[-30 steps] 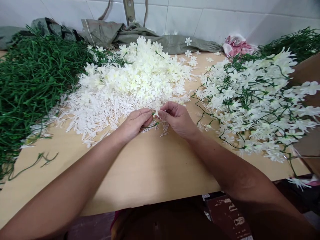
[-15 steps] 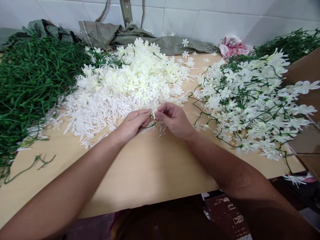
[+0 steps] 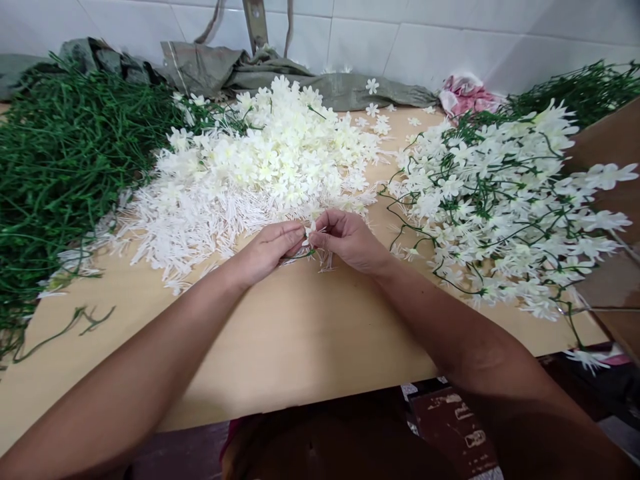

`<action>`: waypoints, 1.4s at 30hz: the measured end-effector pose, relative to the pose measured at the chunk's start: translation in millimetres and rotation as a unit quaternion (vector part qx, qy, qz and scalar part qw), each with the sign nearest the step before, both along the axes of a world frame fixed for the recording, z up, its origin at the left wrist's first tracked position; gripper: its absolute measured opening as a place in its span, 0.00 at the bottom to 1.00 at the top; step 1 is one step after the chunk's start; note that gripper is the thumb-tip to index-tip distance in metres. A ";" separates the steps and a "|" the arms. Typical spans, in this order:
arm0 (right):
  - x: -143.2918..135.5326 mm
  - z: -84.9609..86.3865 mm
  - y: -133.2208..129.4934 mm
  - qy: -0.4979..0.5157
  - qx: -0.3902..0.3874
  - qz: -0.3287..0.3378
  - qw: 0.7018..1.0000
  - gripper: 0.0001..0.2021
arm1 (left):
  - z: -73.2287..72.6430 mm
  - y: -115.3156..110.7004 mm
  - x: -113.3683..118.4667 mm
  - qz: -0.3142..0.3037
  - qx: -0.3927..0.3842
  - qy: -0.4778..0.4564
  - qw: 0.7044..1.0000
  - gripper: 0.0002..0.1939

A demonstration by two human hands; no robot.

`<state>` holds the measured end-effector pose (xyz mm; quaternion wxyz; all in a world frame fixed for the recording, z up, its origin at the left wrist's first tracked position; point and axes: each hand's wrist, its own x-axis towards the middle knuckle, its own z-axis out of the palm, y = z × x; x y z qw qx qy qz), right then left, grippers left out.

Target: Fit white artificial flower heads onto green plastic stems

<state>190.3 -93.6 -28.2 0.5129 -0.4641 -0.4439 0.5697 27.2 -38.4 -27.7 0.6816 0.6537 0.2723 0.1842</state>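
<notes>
My left hand [image 3: 273, 250] is closed, thumb against fingers, on a green plastic stem [image 3: 311, 253] whose end shows between the hands. Close beside it, my right hand [image 3: 347, 240] pinches a small white artificial flower [image 3: 311, 233] at the stem's tip. The fingers partly hide where flower and stem meet, so I cannot tell how far they are joined. Just beyond both hands lies a heap of loose white flowers [image 3: 285, 153], with thin white stamen strands [image 3: 190, 220] along its near side.
Bare green stems [image 3: 75, 147] are piled at the left. Stems carrying white flowers [image 3: 500, 200] lie heaped at the right, beside a cardboard box [image 3: 615, 220]. Grey-green cloth [image 3: 340, 90] and a pink-and-white cloth [image 3: 467, 97] lie along the tiled wall [image 3: 425, 50]. Two loose stem pieces [image 3: 75, 323] rest front left on the table [image 3: 260, 353].
The hands stay almost in place, with the right fingers slightly shifted at the flower. A white flower now shows more plainly between the fingertips. The whole view has moved a little.
</notes>
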 end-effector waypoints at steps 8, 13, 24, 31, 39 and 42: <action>1.6 -4.6 1.8 -0.039 0.009 0.026 0.999 0.21 | 4.2 -3.1 1.2 -0.003 0.022 0.010 1.000 0.19; 4.7 -6.2 2.3 -0.017 0.000 0.027 0.999 0.20 | 4.3 -4.6 3.6 0.020 0.007 0.010 1.000 0.19; 4.0 -4.9 1.9 0.013 0.000 0.015 1.000 0.20 | 3.8 -4.8 5.8 0.044 -0.012 -0.005 0.999 0.19; -0.6 -6.9 2.5 -0.005 0.021 -0.058 0.998 0.21 | 3.4 -2.6 5.9 0.047 0.055 0.047 0.996 0.19; -7.1 -12.1 -0.3 -0.073 0.048 -0.105 0.991 0.17 | 0.5 -0.1 7.2 0.062 0.120 0.073 0.988 0.17; -8.1 -11.4 -2.0 -0.085 0.048 -0.109 0.989 0.18 | 0.6 0.0 6.1 0.058 0.112 0.067 0.990 0.17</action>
